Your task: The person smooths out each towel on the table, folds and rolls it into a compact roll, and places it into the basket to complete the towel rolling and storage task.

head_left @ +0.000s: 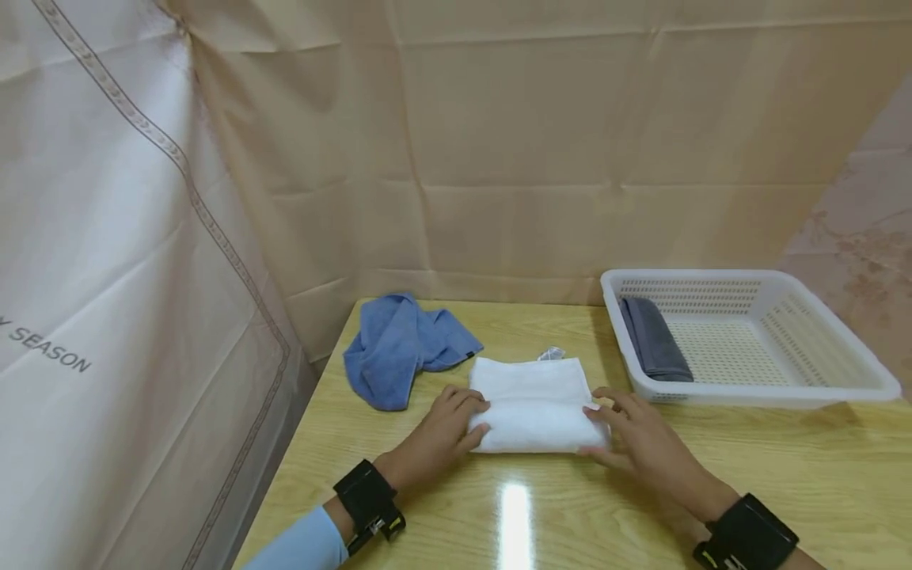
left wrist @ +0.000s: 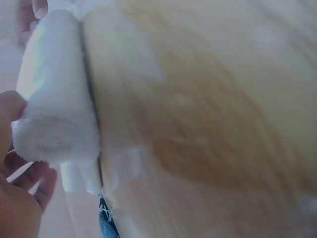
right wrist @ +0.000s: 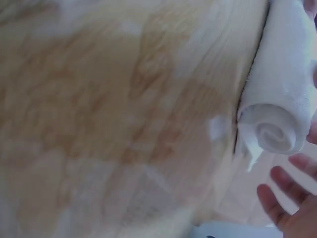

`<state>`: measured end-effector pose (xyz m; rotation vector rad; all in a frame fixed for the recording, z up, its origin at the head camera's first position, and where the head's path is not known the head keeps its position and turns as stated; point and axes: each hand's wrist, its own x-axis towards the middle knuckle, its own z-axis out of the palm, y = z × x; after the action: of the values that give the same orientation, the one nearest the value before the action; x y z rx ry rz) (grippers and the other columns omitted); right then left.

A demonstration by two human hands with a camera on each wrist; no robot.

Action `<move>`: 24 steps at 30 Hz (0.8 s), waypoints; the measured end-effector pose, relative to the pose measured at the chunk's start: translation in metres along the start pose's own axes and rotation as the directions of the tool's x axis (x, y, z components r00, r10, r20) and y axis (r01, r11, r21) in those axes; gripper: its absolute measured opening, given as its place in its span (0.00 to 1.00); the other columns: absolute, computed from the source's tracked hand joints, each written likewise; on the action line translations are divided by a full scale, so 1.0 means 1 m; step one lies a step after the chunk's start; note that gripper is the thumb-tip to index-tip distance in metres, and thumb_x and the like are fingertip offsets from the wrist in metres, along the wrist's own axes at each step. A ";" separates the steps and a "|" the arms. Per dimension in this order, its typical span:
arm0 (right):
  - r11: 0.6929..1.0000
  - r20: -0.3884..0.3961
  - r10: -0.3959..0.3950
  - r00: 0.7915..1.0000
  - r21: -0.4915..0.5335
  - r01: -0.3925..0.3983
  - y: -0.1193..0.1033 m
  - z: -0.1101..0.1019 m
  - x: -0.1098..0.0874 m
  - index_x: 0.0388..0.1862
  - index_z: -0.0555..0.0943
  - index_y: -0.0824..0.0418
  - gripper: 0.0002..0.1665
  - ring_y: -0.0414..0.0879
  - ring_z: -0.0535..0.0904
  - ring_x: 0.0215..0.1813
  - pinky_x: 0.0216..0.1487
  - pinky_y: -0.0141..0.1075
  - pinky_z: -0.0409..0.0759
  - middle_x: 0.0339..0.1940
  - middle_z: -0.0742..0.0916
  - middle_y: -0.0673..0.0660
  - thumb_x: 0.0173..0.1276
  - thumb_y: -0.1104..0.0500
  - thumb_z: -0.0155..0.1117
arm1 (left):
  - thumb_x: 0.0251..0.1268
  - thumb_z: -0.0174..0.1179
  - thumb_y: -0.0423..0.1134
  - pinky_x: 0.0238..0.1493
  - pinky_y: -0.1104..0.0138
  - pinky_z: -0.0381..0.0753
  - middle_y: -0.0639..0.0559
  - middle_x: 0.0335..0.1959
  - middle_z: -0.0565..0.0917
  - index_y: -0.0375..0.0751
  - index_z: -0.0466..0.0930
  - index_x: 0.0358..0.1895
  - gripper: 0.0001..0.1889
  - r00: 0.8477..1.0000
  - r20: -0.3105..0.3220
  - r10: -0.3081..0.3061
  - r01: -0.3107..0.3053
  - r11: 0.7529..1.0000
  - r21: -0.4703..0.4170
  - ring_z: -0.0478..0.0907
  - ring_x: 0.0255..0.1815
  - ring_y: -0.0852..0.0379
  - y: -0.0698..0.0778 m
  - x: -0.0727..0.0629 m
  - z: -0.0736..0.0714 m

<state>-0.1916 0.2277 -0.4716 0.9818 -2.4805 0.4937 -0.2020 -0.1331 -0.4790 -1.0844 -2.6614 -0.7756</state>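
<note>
A white towel [head_left: 537, 427] lies partly rolled on the table, its near part a thick roll and its far part flat. At the left end of the roll my left hand [head_left: 445, 427] holds it, thumb toward the near side and fingers on top. My right hand [head_left: 637, 435] grips the right end between thumb and index finger, while the other fingers spread off the cloth. In the right wrist view, the spiral end of the towel roll [right wrist: 275, 131] faces the camera beside the fingers [right wrist: 287, 183].
A crumpled blue towel [head_left: 399, 344] lies at the back left of the wooden table [head_left: 570, 514]. At the right stands a white plastic basket [head_left: 765, 396] with a folded dark grey towel [head_left: 655, 340] along its left side. A beige curtain [head_left: 499, 158] hangs behind.
</note>
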 end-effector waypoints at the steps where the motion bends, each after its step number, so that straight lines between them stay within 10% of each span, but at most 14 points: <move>1: 1.000 0.006 -0.018 1.000 -0.022 0.018 0.000 0.000 0.000 0.57 0.86 0.63 0.34 0.57 0.77 0.59 0.55 0.56 0.78 0.60 0.82 0.60 0.57 0.45 0.82 | 0.84 0.51 0.46 0.64 0.57 0.72 0.50 0.64 0.74 0.42 0.75 0.67 0.19 1.000 0.006 0.018 -0.018 1.000 0.001 0.68 0.64 0.53 0.000 -0.001 0.000; 10: 0.987 -0.006 -0.130 0.992 -0.092 0.129 -0.002 0.005 0.002 0.54 0.83 0.71 0.38 0.56 0.81 0.52 0.49 0.49 0.83 0.52 0.84 0.63 0.44 0.55 0.86 | 0.74 0.64 0.41 0.59 0.57 0.76 0.45 0.60 0.78 0.47 0.82 0.60 0.15 0.979 -0.066 0.193 -0.182 0.973 0.144 0.72 0.62 0.48 0.005 -0.004 0.002; 17: 0.996 -0.012 -0.067 0.998 -0.053 0.066 -0.001 0.007 0.000 0.56 0.81 0.70 0.32 0.54 0.82 0.53 0.50 0.48 0.84 0.52 0.84 0.62 0.52 0.58 0.75 | 0.65 0.70 0.44 0.57 0.56 0.76 0.47 0.67 0.73 0.40 0.73 0.70 0.31 0.983 0.032 0.183 -0.183 0.919 0.349 0.70 0.67 0.49 0.012 -0.004 0.000; 24: 1.000 0.046 -0.004 0.999 0.023 0.003 0.006 0.004 0.008 0.57 0.82 0.69 0.28 0.55 0.84 0.53 0.50 0.50 0.84 0.54 0.86 0.63 0.59 0.59 0.75 | 0.68 0.66 0.41 0.65 0.55 0.73 0.45 0.67 0.75 0.37 0.72 0.71 0.30 0.987 0.053 0.149 -0.158 0.936 0.315 0.70 0.68 0.48 0.010 0.004 -0.009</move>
<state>-0.2019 0.2254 -0.4725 1.0179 -2.5187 0.5045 -0.1988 -0.1291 -0.4663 -1.2005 -2.5641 -0.2889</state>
